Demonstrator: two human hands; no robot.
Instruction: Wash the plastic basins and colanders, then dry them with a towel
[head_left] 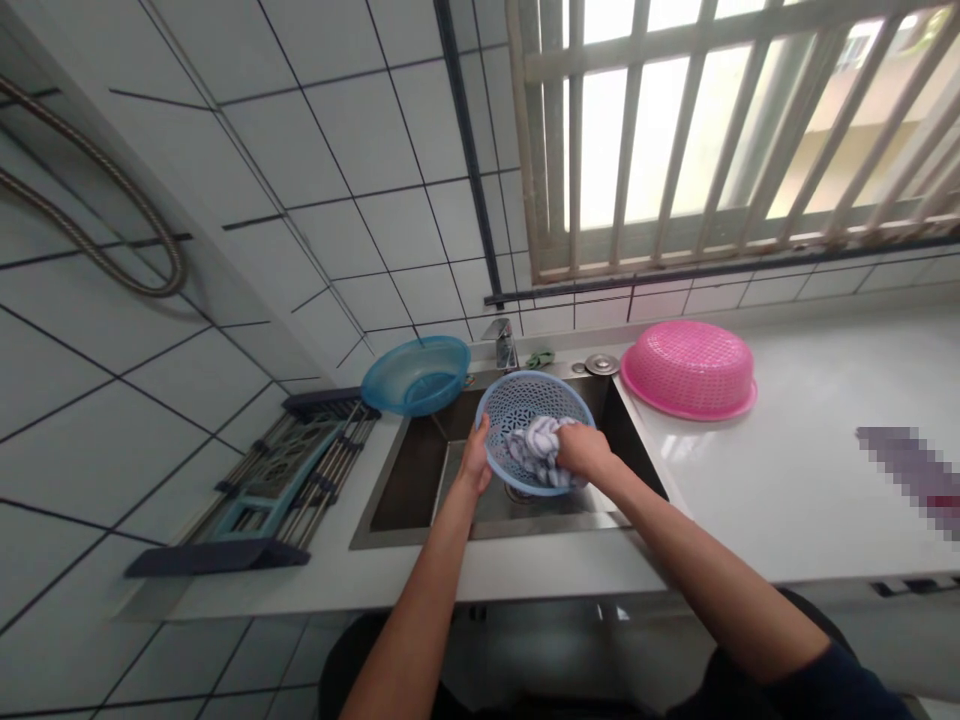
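A light blue perforated plastic basket is held tilted over the sink, its inside facing me. My left hand grips the basket's left rim, with the thumb over the edge and the other fingers behind it. Inside the basket, my right hand is closed on a bunched white cloth with greyish-purple markings, pressed against the lower right part of the inner wall. Some of the right fingers are hidden by the cloth.
The steel sink lies below, with a faucet behind it. A blue basin leans at the back left. An upturned pink basket and a sink strainer are to the right. A folded rack lies left.
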